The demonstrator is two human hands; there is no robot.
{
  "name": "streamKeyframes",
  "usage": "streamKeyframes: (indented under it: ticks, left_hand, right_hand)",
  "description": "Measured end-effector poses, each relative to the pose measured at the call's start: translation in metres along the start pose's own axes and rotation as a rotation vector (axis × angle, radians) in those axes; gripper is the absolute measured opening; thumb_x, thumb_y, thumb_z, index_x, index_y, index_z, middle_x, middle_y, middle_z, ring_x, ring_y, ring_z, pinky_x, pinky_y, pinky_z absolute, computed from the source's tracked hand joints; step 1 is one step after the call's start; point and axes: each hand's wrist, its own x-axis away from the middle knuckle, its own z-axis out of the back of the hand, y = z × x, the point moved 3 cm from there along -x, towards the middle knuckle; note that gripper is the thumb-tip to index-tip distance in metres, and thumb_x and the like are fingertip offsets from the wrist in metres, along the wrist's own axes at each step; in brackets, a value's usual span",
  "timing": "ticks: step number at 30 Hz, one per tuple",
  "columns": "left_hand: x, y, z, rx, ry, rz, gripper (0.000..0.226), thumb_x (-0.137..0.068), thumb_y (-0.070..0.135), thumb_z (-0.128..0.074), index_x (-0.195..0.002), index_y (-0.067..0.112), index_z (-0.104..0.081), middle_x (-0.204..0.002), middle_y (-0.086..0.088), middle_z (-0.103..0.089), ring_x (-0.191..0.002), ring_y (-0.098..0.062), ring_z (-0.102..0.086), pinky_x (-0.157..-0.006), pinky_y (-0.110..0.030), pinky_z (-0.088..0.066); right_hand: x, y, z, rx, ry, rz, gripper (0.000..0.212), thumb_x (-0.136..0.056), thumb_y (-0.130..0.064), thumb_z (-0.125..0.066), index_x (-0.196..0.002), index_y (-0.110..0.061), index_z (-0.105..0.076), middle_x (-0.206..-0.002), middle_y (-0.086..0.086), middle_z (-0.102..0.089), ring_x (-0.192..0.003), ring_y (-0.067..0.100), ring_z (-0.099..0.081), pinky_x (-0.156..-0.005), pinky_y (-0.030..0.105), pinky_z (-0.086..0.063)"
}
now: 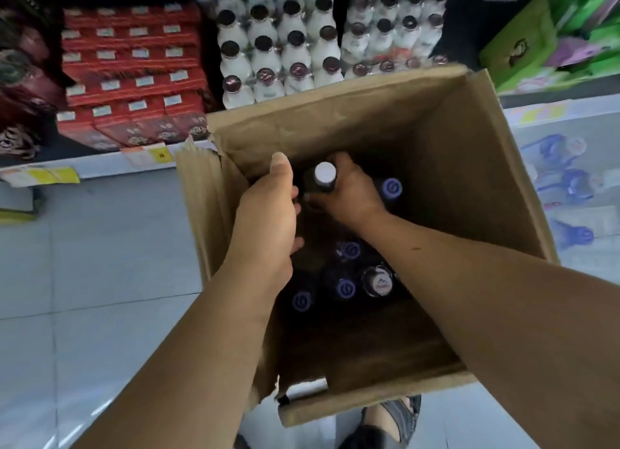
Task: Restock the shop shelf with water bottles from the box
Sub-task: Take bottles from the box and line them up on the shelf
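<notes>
Your right hand (349, 192) is wrapped round the neck of the white-capped bottle (324, 174), which stands upright in the cardboard box (335, 126), toward the box's 11 o'clock corner. Your left hand (268, 213) sits just at 9 o'clock of that bottle, thumb up and fingers curled down into the dark. Whether they grasp anything, I cannot tell. Purple-capped bottles (345, 289) stand in the box at 3 and 6 o'clock of the held one, and a pale-lidded bottle (380, 282) is among them. The shelf (100, 169) lies at 12 o'clock of the box and holds milky bottles (278, 45), with red cartons (134, 72) at 10 o'clock.
</notes>
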Motion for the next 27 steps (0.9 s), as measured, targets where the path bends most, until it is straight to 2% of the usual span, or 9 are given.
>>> streamKeyframes:
  ticks: [3,7,11,14,18,21,25,27]
  left_hand:
    - [-0.014,-0.002,0.001,0.018,-0.014,-0.02,0.048,-0.095,0.067,-0.037,-0.125,0.035,-0.056,-0.11,0.015,-0.061,-0.102,-0.006,-0.058,-0.082,-0.046,-0.047]
    - [-0.012,-0.002,-0.003,0.024,-0.034,-0.033,0.054,-0.095,0.066,-0.037,-0.133,0.032,-0.055,-0.111,0.016,-0.061,-0.103,-0.005,-0.058,-0.083,-0.046,-0.047]
    - [-0.005,0.005,0.0,0.016,-0.042,-0.041,0.051,-0.096,0.066,-0.038,-0.129,0.031,-0.057,-0.113,0.014,-0.062,-0.105,-0.006,-0.059,-0.087,-0.048,-0.048]
    - [0.011,0.014,0.004,0.009,-0.034,-0.044,0.055,-0.096,0.066,-0.037,-0.132,0.029,-0.056,-0.114,0.013,-0.062,-0.105,-0.008,-0.059,-0.087,-0.049,-0.049]
    - [0.056,0.035,0.003,0.007,-0.04,-0.047,0.055,-0.095,0.066,-0.037,-0.13,0.029,-0.056,-0.111,0.014,-0.061,-0.105,-0.009,-0.059,-0.086,-0.05,-0.047]
    - [0.108,0.06,0.008,0.022,-0.045,-0.06,0.05,-0.094,0.068,-0.039,-0.124,0.03,-0.055,-0.109,0.014,-0.061,-0.103,-0.008,-0.06,-0.087,-0.051,-0.046]
    - [0.203,0.105,0.024,0.04,-0.038,-0.065,0.059,-0.095,0.066,-0.04,-0.137,0.027,-0.052,-0.117,0.01,-0.06,-0.108,-0.013,-0.059,-0.088,-0.051,-0.045]
    - [0.256,0.134,0.034,0.038,-0.046,-0.084,0.056,-0.097,0.064,-0.036,-0.133,0.026,-0.054,-0.118,0.009,-0.059,-0.107,-0.013,-0.058,-0.092,-0.053,-0.045]
  right_hand:
    - [-0.004,0.006,-0.012,-0.132,0.074,-0.024,0.071,-0.07,-0.036,-0.085,-0.127,-0.017,-0.047,-0.125,0.01,-0.059,-0.113,0.028,-0.058,-0.092,0.037,-0.048]
    - [0.0,0.014,-0.028,-0.233,0.068,-0.037,0.075,-0.069,-0.03,-0.085,-0.131,-0.02,-0.042,-0.129,0.007,-0.057,-0.116,0.024,-0.056,-0.091,0.029,-0.043]
    - [0.003,0.009,-0.021,-0.199,0.074,-0.032,0.066,-0.074,-0.034,-0.081,-0.128,-0.018,-0.046,-0.123,0.007,-0.063,-0.114,0.025,-0.059,-0.093,0.036,-0.049]
    - [0.022,0.002,-0.004,-0.22,0.093,-0.022,0.066,-0.074,-0.036,-0.081,-0.128,-0.02,-0.047,-0.118,0.003,-0.065,-0.109,0.022,-0.062,-0.091,0.037,-0.052]
    - [0.065,-0.025,0.037,-0.241,0.112,-0.006,0.07,-0.072,-0.036,-0.082,-0.13,-0.024,-0.046,-0.111,-0.004,-0.063,-0.105,0.017,-0.061,-0.09,0.036,-0.053]
    - [0.108,-0.055,0.085,-0.224,0.138,0.04,0.067,-0.073,-0.036,-0.082,-0.128,-0.022,-0.047,-0.112,-0.003,-0.064,-0.106,0.018,-0.061,-0.091,0.036,-0.052]
    - [0.181,-0.107,0.16,-0.217,0.16,0.088,0.061,-0.073,-0.037,-0.081,-0.122,-0.022,-0.047,-0.102,-0.008,-0.062,-0.1,0.02,-0.063,-0.089,0.04,-0.054]
    - [0.223,-0.141,0.205,-0.18,0.176,0.126,0.067,-0.074,-0.038,-0.08,-0.128,-0.022,-0.044,-0.093,-0.015,-0.055,-0.098,0.021,-0.061,-0.085,0.036,-0.053]
